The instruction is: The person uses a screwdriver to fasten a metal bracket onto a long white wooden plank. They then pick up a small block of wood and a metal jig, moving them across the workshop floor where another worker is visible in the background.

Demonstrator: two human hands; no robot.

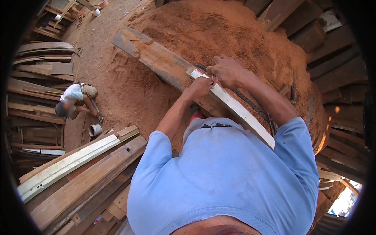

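Observation:
A long wooden beam with a white painted face (244,113) slants from in front of me down past my right side. Its far end lies across a dusty wide plank (162,60). My left hand (200,87) is closed at the beam's far end, fingertips pinched together. Just right of it, my right hand (228,72) is bent over the beam with curled fingers. The fingertips of both hands nearly meet around something small and partly reddish, too hidden to name. A dark ribbed bar (252,102) runs alongside the beam, passing beneath my right hand and forearm.
Reddish-brown sawdust (258,35) is heaped beyond the plank. Stacked boards (86,172) lie at the lower left, with more timber (340,74) along the right. At the left, another person (76,98) crouches over the ground near a whitish bucket (94,130).

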